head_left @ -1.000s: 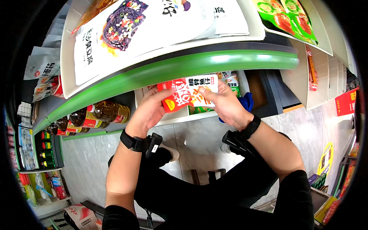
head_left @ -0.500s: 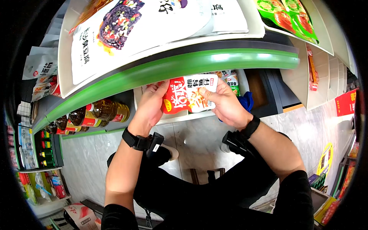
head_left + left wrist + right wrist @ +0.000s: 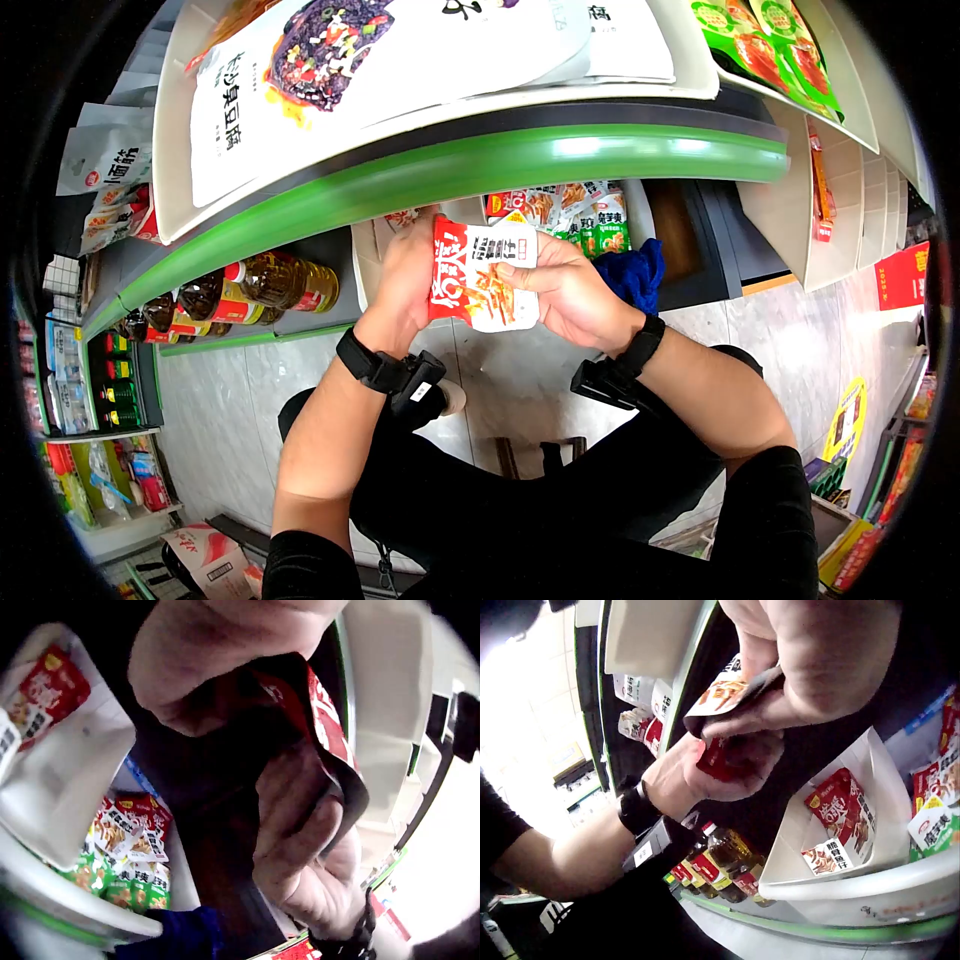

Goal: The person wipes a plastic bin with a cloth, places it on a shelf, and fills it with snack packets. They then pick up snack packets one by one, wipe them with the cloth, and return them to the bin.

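A red and white snack packet (image 3: 490, 285) with Chinese lettering and a food picture is held up under the green shelf edge. My right hand (image 3: 575, 295) pinches its white right end, thumb on the printed front. At the red left end is my left hand (image 3: 403, 278), fingers curled behind and mostly hidden by the packet. The left wrist view shows the packet (image 3: 330, 739) bowed between both hands. Below, a white bin (image 3: 784, 881) holds a similar red and white packet (image 3: 844, 814).
Beside that bin lie several small red and green packets (image 3: 600, 225), with a blue cloth (image 3: 635, 275) to their right. Oil bottles (image 3: 285, 280) stand at left. Overhead, a green-edged shelf (image 3: 480, 160) carries a tray of large white packages (image 3: 400, 70).
The packet has come down and slightly left and turned more upright. Both hands have drawn closer together, and more of the small packets behind shows.
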Motion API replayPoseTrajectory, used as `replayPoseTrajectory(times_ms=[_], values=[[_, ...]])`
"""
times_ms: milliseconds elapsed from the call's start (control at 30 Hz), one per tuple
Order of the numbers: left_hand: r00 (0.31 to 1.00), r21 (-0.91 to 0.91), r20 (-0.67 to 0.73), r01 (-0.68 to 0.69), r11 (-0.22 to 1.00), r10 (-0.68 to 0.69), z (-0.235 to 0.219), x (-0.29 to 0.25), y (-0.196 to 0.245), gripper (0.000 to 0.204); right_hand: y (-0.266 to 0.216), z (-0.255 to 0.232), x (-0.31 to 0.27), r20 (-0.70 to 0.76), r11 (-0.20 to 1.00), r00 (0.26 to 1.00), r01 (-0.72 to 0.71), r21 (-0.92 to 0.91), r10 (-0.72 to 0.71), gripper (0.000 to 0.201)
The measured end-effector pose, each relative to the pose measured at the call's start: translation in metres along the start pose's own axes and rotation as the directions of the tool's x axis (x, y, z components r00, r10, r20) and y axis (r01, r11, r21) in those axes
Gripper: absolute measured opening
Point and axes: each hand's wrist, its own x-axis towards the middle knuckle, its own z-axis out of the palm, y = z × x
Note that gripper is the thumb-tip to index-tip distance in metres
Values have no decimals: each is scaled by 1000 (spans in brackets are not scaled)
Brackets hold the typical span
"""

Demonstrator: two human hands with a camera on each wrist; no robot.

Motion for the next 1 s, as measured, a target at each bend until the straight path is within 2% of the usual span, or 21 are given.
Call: replayPoseTrajectory(times_ms=[100, 133, 167, 233, 267, 333, 467, 533, 600, 700, 733, 833, 867, 967, 1000], values=[[998, -64, 40, 40, 997, -38, -1, 4, -1, 39, 3, -5, 1, -59, 998, 997, 54, -38, -56, 28], [994, -152, 108, -8, 988, 25, -3, 8, -2, 41, 1, -8, 1, -68, 995, 993, 100, 5, -99, 27], [985, -146, 174, 21, 989, 4, -6, 8, -1, 41, -2, -13, 2, -105, 995, 990, 98, 15, -95, 26], [954, -129, 298, 78, 989, -36, -8, 3, 7, 42, -10, -26, 3, -77, 997, 994, 75, 29, -73, 31], [941, -117, 328, 131, 984, -86, -8, -3, 10, 44, -10, -29, 4, -90, 996, 993, 78, 41, -74, 32], [929, -114, 358, 137, 984, -88, -11, 1, 7, 42, -11, -31, 4, -115, 995, 991, 82, 63, -75, 35], [914, -200, 399, 158, 967, -66, -11, 2, 5, 40, -22, -31, 5, 24, 996, 999, -44, 75, 42, 37], [896, -233, 443, 156, 960, -38, -11, 0, 5, 39, -24, -27, 6, 21, 993, 998, -55, 102, 53, 35], [934, -160, 357, 89, 983, -26, -13, 3, 5, 38, -26, -22, 5, -16, 990, 997, -79, 116, 81, 35], [973, 48, 231, 10, 999, -20, -12, 2, 12, 35, -29, -31, 4, -221, 956, 970, -153, -250, 97, 34], [982, 134, 190, -9, 991, -16, -11, 2, 14, 34, -28, -39, 6, -246, 930, 965, -169, -328, 88, 34], [977, 139, 211, -26, 990, -4, -21, 19, -1, 33, -31, -47, 9, -307, 903, 949, -188, -386, 67, 37], [991, 211, 129, -1, 977, -27, -26, 21, -3, 30, -35, -49, 9, -349, 895, 937, -182, -406, 32, 36], [989, 311, 141, 2, 950, -48, -37, 24, 5, 26, -48, -66, 14, -441, 927, 895, -112, -357, -62, 34], [990, 321, 132, 8, 947, -53, -37, 23, 7, 25, -52, -69, 15, -468, 923, 876, -77, -378, -119, 39]])
